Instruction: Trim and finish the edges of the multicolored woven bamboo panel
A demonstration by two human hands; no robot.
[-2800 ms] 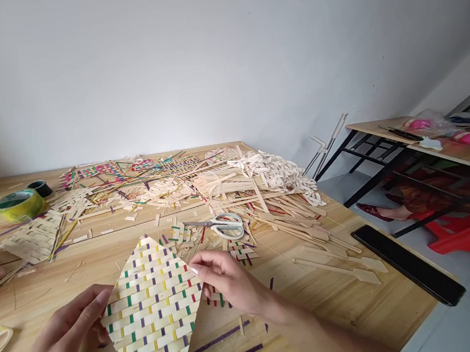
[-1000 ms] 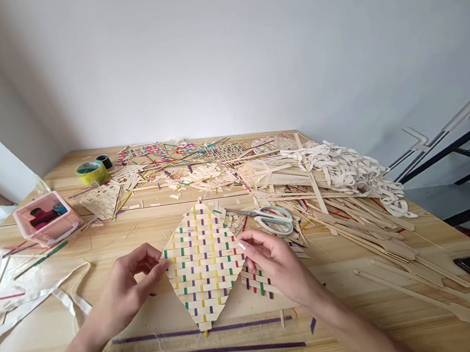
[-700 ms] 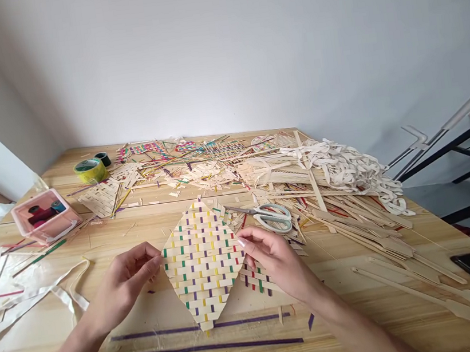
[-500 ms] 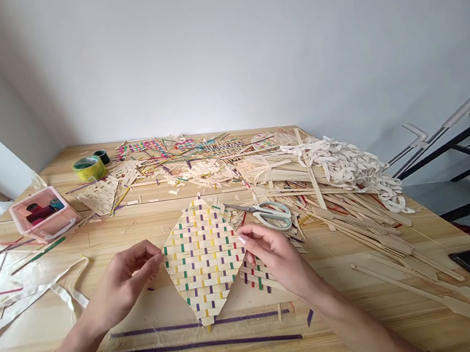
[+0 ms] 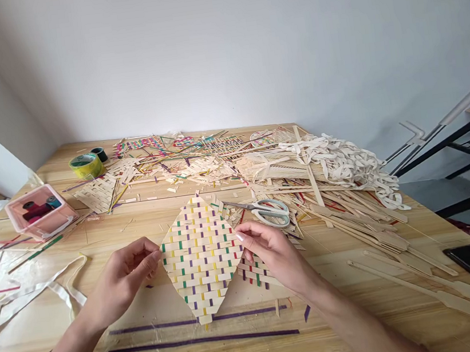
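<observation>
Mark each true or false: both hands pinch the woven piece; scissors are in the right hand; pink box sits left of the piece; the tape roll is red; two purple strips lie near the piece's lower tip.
1. Both hands pinch the woven piece: true; the left hand grips its left corner, the right hand its right corner.
2. Scissors in the right hand: false; they lie on the table beyond that hand.
3. Pink box left of the piece: true.
4. Tape roll is red: false; it is yellow-green.
5. Two purple strips near the piece's lower tip: true.
</observation>
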